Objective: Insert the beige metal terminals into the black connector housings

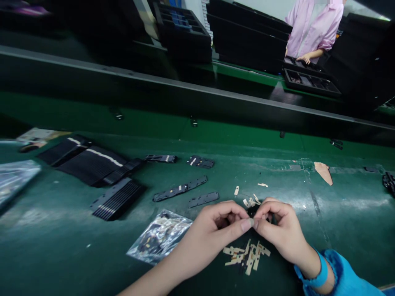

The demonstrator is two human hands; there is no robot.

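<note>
Fingertips of my left hand [220, 226] and my right hand [277, 228] meet in a pinch above the green table. Whatever they pinch is too small and too covered to make out. Just below lies a loose pile of small cream-coloured flat pieces [253, 257], some with brownish marks. Beyond the fingertips are a few more pale pieces [251, 201]. A clear plastic bag [162, 236] of small parts rests beside my left forearm. Past it lie two long dark flat strips, one longer [180, 189] and one shorter [203, 200].
Stacks of black flat parts [92, 162] and a ribbed black block [120, 197] sit at the left. Another plastic bag [17, 176] is at the left edge. A tan scrap [324, 172] lies right. Behind a raised ledge [197, 88], a person in pink [311, 33] handles a black tray [311, 82].
</note>
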